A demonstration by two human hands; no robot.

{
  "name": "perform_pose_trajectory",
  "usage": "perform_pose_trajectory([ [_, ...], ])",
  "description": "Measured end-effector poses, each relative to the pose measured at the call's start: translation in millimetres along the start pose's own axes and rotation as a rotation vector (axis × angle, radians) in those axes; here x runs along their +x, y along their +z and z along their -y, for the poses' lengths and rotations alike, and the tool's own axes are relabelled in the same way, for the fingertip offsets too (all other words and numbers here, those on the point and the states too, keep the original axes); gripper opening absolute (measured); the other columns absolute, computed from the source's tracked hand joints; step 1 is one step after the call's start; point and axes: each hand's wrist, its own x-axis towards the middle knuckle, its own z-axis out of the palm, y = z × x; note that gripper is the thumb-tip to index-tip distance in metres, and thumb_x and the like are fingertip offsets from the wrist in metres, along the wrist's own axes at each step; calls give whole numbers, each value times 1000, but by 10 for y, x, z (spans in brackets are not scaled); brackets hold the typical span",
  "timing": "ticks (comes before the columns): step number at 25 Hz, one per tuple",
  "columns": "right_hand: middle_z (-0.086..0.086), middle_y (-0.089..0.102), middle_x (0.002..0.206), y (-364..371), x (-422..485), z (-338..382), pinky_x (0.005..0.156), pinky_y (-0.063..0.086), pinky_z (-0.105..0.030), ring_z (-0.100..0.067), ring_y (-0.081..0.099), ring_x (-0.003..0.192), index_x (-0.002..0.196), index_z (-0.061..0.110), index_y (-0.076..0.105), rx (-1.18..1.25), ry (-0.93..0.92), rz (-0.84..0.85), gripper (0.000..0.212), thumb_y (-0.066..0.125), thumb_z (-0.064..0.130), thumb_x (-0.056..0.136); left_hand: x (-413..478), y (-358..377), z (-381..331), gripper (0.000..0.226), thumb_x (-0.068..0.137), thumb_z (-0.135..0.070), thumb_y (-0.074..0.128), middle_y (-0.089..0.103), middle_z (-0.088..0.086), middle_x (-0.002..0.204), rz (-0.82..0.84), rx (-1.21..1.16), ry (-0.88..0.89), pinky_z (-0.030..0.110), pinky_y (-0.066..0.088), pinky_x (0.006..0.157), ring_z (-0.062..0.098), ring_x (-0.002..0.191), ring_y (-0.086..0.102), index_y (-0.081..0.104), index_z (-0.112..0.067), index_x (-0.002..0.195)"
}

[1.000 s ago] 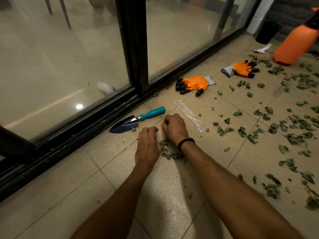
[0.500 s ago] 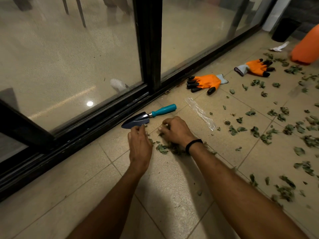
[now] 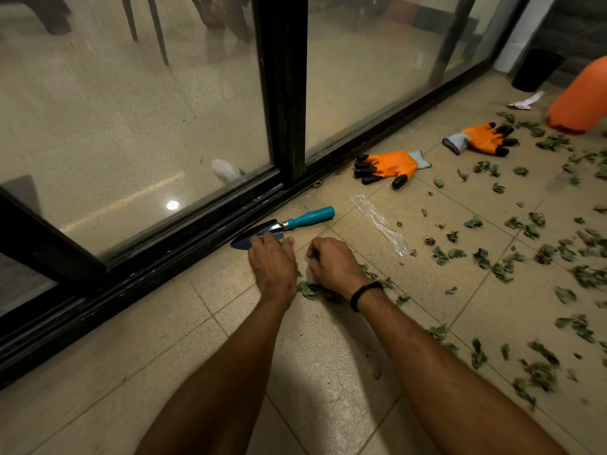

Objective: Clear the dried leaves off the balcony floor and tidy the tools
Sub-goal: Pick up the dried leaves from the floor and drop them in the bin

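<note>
Dried green leaves (image 3: 543, 254) lie scattered over the beige tiles on the right. A small heap of leaves (image 3: 310, 289) sits under my right wrist. My right hand (image 3: 335, 264) is knuckles up on the floor, its fingers curled down onto that heap. My left hand (image 3: 272, 261) lies palm down beside it, with its fingertips touching the dark blade of the teal-handled trowel (image 3: 308, 216). The trowel lies along the door track. Two orange gloves with black fingertips lie farther back, the near glove (image 3: 389, 165) and the far glove (image 3: 483, 139).
A black sliding glass door frame (image 3: 282, 93) and its floor track (image 3: 184, 254) run along the left. A clear plastic wrapper (image 3: 381, 224) lies on the tiles. At the far right stand an orange sprayer bottle (image 3: 581, 100), a black pot (image 3: 535, 70) and a white paper scrap (image 3: 525, 101).
My left hand has slid forward from the leaf heap onto the trowel blade. My right hand stays curled over the leaves. The view has shifted slightly.
</note>
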Motion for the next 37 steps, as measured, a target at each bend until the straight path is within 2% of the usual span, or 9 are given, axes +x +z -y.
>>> perform_pose_trajectory([
  [4, 2, 65, 90, -201, -84, -31, 72, 51, -23, -11, 60, 79, 94, 15, 61, 455, 249, -73, 3, 58, 15, 94, 5, -12, -27, 23, 103, -24, 48, 50, 9, 113, 4, -114, -9, 28, 43, 80, 15, 94, 47, 56, -11, 121],
  [7, -6, 61, 82, -422, -102, -79, 68, 54, -30, -16, 57, 70, 100, 6, 62, 1295, 604, -97, 15, 47, 7, 99, -48, -135, 96, 6, 97, -14, 50, 51, 5, 88, -3, -366, 17, 28, 36, 62, 13, 76, 44, 52, -11, 92],
  [10, -7, 54, 78, -595, -93, -244, 60, 48, -25, -17, 52, 69, 102, 0, 61, 1740, 792, -129, 23, 41, 8, 94, -87, -272, 186, 10, 95, -10, 51, 59, 0, 88, 38, -706, -329, 34, 47, 69, 16, 79, 54, 46, -17, 90],
  [14, 0, 59, 84, -509, -95, -369, 64, 45, -26, -13, 53, 71, 98, 11, 63, 968, 591, -120, 26, 57, 36, 97, -140, -375, 323, 22, 104, -13, 41, 66, 5, 105, 159, -849, -535, 36, 48, 85, 16, 92, 59, 51, -20, 122],
  [19, -5, 53, 110, -89, -119, -354, 88, 51, -39, -22, 52, 102, 111, 19, 56, 45, 258, 39, 38, 66, 48, 89, -330, -411, 213, 35, 107, -42, 32, 61, -2, 107, 205, -230, 101, 31, 47, 78, 13, 91, 57, 53, -16, 118],
  [23, -10, 63, 100, -141, -162, -314, 77, 49, -35, -26, 60, 94, 104, 9, 59, 172, 306, -64, 28, 46, 34, 101, -358, -208, 54, 53, 99, -61, 38, 58, 5, 106, 251, 162, 145, 40, 53, 83, 21, 94, 57, 45, -17, 127],
  [26, -8, 61, 92, -425, -218, -261, 64, 51, -29, -19, 61, 73, 95, 9, 55, 930, 531, -56, 26, 43, 30, 104, -410, -141, -6, 32, 105, -40, 40, 60, 8, 108, 227, 254, 174, 37, 50, 81, 22, 94, 57, 48, -14, 122],
  [32, -18, 55, 97, -783, -396, -395, 62, 49, -23, -17, 57, 69, 122, -1, 54, 1797, 664, 24, 27, 38, 3, 101, -454, -448, 102, 21, 107, -29, 41, 54, -2, 81, 362, -689, -328, 25, 41, 56, 12, 68, 51, 54, -14, 101],
  [37, -10, 48, 83, -714, -432, -445, 59, 57, -31, -16, 51, 66, 84, 5, 53, 1986, 698, 12, 13, 40, 6, 84, -307, -823, 332, 32, 106, -19, 31, 30, -4, 59, 719, -1481, -873, 22, 20, 48, 7, 48, 22, 62, -8, 103],
])
